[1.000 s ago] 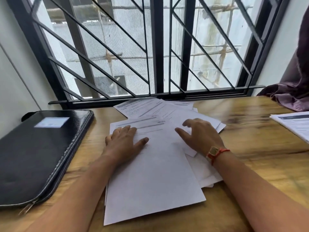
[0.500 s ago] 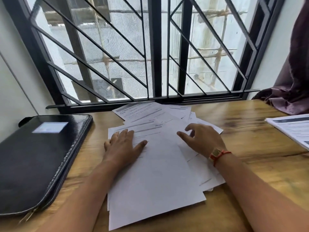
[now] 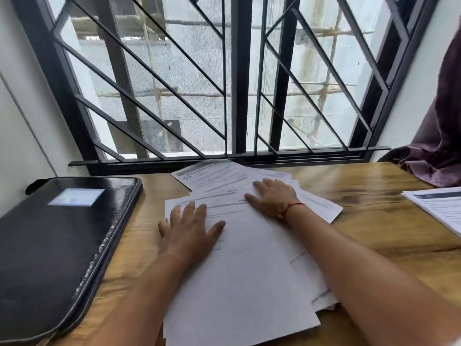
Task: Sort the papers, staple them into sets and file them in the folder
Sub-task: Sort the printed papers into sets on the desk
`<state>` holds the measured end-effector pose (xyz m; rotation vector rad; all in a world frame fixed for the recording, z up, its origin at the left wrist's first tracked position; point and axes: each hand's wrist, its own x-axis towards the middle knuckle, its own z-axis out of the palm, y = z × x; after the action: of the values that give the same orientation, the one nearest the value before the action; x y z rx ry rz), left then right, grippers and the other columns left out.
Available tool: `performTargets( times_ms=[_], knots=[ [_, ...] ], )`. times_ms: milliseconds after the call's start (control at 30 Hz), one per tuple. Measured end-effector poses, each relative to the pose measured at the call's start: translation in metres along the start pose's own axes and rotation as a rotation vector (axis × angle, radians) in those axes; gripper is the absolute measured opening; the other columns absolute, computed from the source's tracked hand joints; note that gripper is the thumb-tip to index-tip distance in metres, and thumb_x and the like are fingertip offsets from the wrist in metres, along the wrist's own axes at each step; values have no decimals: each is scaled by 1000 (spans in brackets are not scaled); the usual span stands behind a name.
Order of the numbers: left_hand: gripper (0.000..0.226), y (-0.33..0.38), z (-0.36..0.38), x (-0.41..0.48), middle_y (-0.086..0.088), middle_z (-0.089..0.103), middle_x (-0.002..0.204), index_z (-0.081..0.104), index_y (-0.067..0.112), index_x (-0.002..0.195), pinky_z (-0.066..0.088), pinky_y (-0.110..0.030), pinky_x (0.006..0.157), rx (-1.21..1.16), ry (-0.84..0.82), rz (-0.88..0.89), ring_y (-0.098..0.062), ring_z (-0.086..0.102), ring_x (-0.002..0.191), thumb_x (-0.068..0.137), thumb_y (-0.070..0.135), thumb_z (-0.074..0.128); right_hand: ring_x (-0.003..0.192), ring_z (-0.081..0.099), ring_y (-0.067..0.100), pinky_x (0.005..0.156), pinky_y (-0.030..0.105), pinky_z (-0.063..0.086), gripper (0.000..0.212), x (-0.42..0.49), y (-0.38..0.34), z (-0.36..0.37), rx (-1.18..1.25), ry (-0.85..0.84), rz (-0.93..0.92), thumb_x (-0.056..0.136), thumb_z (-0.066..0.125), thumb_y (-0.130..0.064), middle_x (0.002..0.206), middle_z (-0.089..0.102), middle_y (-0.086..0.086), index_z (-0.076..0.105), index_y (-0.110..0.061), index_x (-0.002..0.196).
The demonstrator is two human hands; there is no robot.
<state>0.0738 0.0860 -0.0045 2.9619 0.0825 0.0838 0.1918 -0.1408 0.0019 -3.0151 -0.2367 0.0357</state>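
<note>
Wooden table [image 3: 374, 236] under a barred window [image 3: 237, 83].

Papers [image 3: 244, 283]: a loose, fanned pile at the table's middle, with sheets overlapping at different angles. The top sheet is large, with printed lines at its far end. A sheet with a heading pokes out toward the sill; its text is too blurred to read.

Left hand [image 3: 189, 233]: palm down on the left part of the top sheet, fingers straight and spread, thumb out to the right. The little finger sits at the sheet's left edge. It grips nothing and lies flat on the paper.

Right hand [image 3: 272, 198]: flat on the pile farther back, toward the window, fingers straight and thumb pointing left. It also grasps nothing and only rests on the sheets. There is a red thread [image 3: 291, 206] at the wrist.

Both hands lie on top of the pile, which extends out beneath them toward the near table edge.

Folder [image 3: 57, 245]: black, zipped shut, with a pale label on its cover. It lies flat to the left of the papers, near the left hand but not touching it.

A second paper stack [image 3: 439, 208] lies at the right edge, well apart. A purple cloth [image 3: 439, 151] is in the far right corner.
</note>
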Motion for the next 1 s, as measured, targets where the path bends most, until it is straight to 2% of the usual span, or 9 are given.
performTargets(
  times_ms=[233,367,433,533,700,900,1000],
  knots=[
    [75,1,2,-3,4,14,166,22,34,154,15,-59,116,-6,-34,7,-26,7,152,92,76,22,144,29,21,117,44,23,67,-58,4,3,14,94,-73,91,34,-72,156,35,-4,36,-37,148],
    [74,3,1,-4,4,13,166,23,34,154,10,-60,118,2,-60,2,-26,6,153,92,76,24,143,31,17,117,39,26,73,-87,8,4,21,117,-117,88,27,-76,154,38,-3,37,-36,149],
    [75,4,0,-6,3,13,166,23,34,155,9,-59,118,6,-62,5,-27,5,153,93,75,24,144,30,16,117,39,25,81,-95,10,3,31,109,-130,85,20,-79,156,36,-3,33,-35,151],
    [74,5,-1,-6,2,15,166,25,33,154,10,-60,118,5,-56,2,-27,7,152,93,75,24,146,28,17,117,41,26,81,-95,11,5,51,144,-124,87,18,-78,160,30,-2,23,-34,155],
    [70,5,-6,-7,2,26,159,35,31,147,19,-59,114,23,-30,9,-28,18,146,93,74,26,140,36,24,110,48,32,74,-85,7,5,30,182,-41,91,15,-74,156,36,-2,26,-35,153],
    [70,4,-9,-6,3,25,160,35,31,148,22,-57,111,54,-61,6,-28,20,146,93,74,27,133,42,33,106,49,34,68,-85,10,-5,78,159,22,94,26,-69,148,48,6,34,-30,150],
    [73,3,-12,-6,3,22,163,32,31,151,20,-57,114,42,-79,-2,-27,16,149,93,75,27,133,44,31,107,46,36,66,-94,15,-12,131,117,-20,96,35,-65,148,48,5,34,-27,149]
  ],
)
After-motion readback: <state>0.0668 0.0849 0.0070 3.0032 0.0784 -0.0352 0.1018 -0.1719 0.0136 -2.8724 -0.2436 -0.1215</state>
